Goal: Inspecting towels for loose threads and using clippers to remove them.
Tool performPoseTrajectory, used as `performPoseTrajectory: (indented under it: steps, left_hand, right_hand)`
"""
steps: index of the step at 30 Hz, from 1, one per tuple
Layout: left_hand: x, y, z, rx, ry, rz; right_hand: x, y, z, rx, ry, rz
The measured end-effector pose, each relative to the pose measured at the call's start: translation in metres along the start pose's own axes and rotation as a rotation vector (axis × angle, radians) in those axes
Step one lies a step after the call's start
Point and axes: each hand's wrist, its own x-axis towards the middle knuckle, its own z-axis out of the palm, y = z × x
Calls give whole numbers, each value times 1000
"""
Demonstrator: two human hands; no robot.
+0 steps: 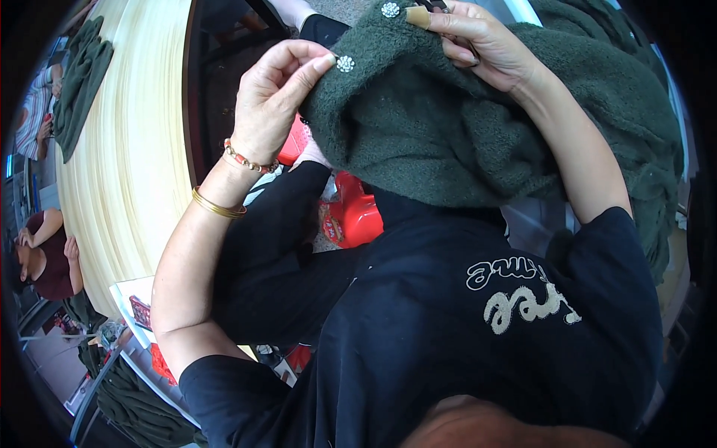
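Note:
A dark green fuzzy garment (418,142) is held up in front of me and spreads over to the right. Sparkling round buttons sit along its upper edge. Between thumb and forefinger, my left hand (272,89) pinches the edge at one silvery flower-shaped button (345,64). Another button (390,10) lies close to the thumb of my right hand (482,41). That thumb wears a tan cover (418,17) and presses on the garment's edge. A small dark tool, partly hidden, shows at the right fingers; its kind is unclear.
To the left runs a long pale wooden table (134,97), with another green garment (78,89) at its far end. Two people are beyond it. Below my hands stands a red plastic stool (358,213). More green garments (142,399) are heaped at lower left.

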Motion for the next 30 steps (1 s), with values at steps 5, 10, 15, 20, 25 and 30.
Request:
performPoseTrajectory:
  steps: [5, 10, 15, 20, 25, 30]
  left_hand:
    - [3, 0, -11, -278, -21, -98]
    - [-1, 4, -4, -364, -39, -287]
    - [-4, 9, -9, -382, -118, -285]
    - [-6, 12, -8, -310, -91, -242]
    - [-5, 13, -3, -228, -144, -161]
    - [-5, 8, -6, 1, -106, -33]
  right_hand:
    - [1, 1, 0, 79, 70, -25]
    - [3, -2, -8, 163, 226, -90]
    - [6, -7, -15, 242, 350, -145]
    - [8, -5, -26, 244, 360, -189]
    - [11, -1, -37, 233, 268, -254]
    - [7, -8, -24, 204, 347, -234]
